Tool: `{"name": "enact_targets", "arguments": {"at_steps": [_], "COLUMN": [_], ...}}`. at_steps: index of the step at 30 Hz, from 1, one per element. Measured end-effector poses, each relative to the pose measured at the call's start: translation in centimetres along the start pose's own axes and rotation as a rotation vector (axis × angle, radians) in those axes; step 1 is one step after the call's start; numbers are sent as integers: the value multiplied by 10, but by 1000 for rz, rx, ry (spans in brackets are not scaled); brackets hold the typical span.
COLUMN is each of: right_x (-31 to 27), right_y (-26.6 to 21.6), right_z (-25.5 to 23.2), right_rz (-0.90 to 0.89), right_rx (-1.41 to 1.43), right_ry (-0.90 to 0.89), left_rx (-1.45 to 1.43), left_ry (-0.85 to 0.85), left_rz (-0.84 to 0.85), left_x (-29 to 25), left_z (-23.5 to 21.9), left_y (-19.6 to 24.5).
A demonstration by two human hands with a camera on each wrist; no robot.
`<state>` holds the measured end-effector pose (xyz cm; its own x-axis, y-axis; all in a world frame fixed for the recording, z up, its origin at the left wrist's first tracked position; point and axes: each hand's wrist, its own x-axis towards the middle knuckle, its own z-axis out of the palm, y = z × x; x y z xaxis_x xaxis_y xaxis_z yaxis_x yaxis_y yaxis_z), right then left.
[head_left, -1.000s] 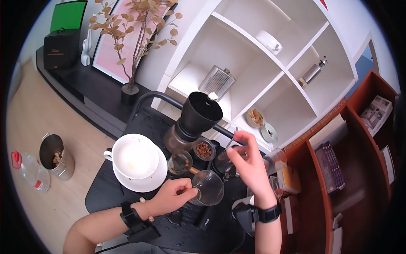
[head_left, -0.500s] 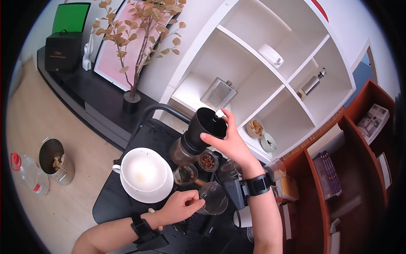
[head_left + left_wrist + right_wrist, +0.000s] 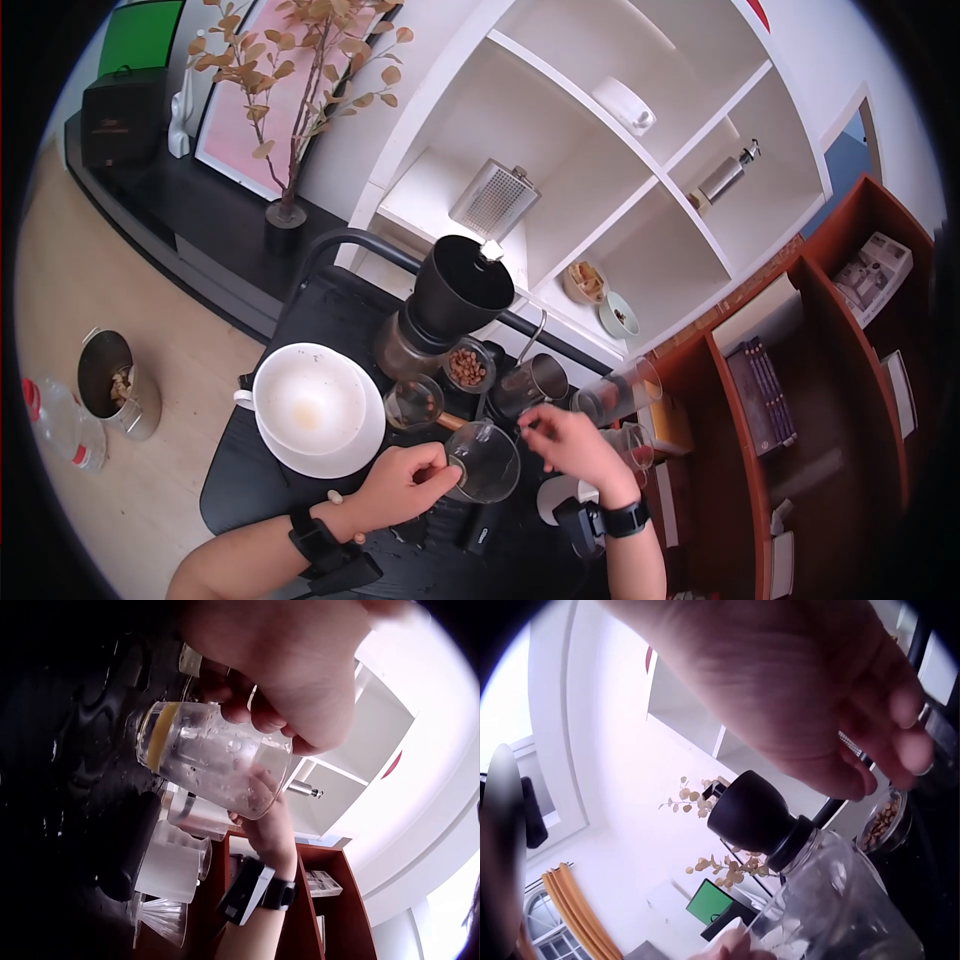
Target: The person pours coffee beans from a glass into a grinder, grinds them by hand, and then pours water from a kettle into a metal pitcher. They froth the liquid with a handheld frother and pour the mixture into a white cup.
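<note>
My left hand [image 3: 400, 490] pinches the rim of a clear glass [image 3: 492, 470]; the left wrist view shows its bent fingers on the wet glass [image 3: 225, 761], with a yellowish band near its base. Just right of that glass is my right hand [image 3: 580, 448], its fingers loosely bent and nothing visible between them. In the right wrist view, the right hand [image 3: 795, 690] hangs above a black grinder [image 3: 754, 817]. Behind the glass, the grinder [image 3: 460, 290] stands upright beside a small bowl of brown beans [image 3: 468, 368] and a wooden-handled glass vessel [image 3: 413, 402].
A white cup [image 3: 310, 400] sits on its saucer [image 3: 345, 455] at the table's left. Behind the right hand are a dark metal pitcher [image 3: 535, 385] with a hooked metal handle rising beside it and a tall clear glass [image 3: 625, 390]. A black rail [image 3: 365, 238] edges the table.
My right hand has left the grinder's top and moved down, beside the clear glass. The left hand stays at the rim. The head view has shifted slightly.
</note>
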<state>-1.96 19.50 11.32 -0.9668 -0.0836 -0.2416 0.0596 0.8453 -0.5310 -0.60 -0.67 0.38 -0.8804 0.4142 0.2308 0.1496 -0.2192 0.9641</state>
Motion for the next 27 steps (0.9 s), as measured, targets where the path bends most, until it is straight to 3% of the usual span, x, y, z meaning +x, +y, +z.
{"name": "enact_targets", "arguments": {"at_steps": [1,4,9,11,12,17,23,27], "right_x": [-8,-24,-39,-35,-28,7,36,49], "right_y": [-4,17,17,14,20,16,5,17], "right_z": [2,18,25,20,19,4,28,43], "right_rz": [20,-141,-113,-133,-248,-213,-7,-58], "right_rx": [-97,-314,-274,-241,-259,-183,-178,-260], "right_ry": [-15,43,68,164,228,237,-30,21], "left_rx": [-4,-12,-29,-32,-33,-34,16,122], "left_ry": [-7,-2,-9,-8,-9,-8,4,16], "left_rz": [-4,-15,-37,-41,-39,-22,2,87], "left_x": [0,0,0,-1,-1,-1,-2,-3], "left_z": [0,0,0,1,0,0,-1,-2], "left_y": [0,3,3,2,1,0,3,5]}}
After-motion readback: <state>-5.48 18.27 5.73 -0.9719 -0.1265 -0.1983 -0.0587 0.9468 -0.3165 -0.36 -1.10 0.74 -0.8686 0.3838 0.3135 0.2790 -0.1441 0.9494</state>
